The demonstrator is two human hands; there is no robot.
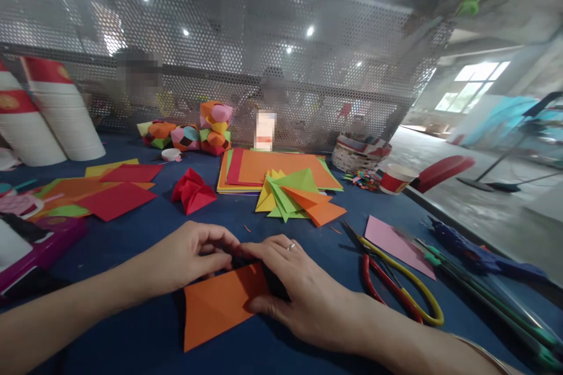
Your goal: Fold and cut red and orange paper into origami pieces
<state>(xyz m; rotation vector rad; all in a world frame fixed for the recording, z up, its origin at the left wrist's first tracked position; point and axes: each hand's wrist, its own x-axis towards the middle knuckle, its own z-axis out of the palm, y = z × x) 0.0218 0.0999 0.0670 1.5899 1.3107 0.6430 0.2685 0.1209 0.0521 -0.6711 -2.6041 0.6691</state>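
Observation:
A folded sheet of orange paper (222, 304) lies on the blue tabletop in front of me, with a faint crease across it. My right hand (292, 281), with a ring on one finger, closes around its right end; the thumb presses the near edge and the fingers reach the far side. Along the far edge my left hand (200, 252) bends its fingers and thumb in at the paper, the fingertips partly hidden. Beyond them are a red folded paper shape (193, 190) and fanned green folded papers (290, 190) beside orange folded pieces (319, 205).
Scissors (396, 278), a pink sheet (398, 246) and a blue glue gun (479, 252) lie right. Behind stand a coloured paper stack (281, 167), a basket (360, 152) and a paper cup (396, 179). Left are stacked cups (65, 111), loose red paper (116, 199) and a purple object (48, 246).

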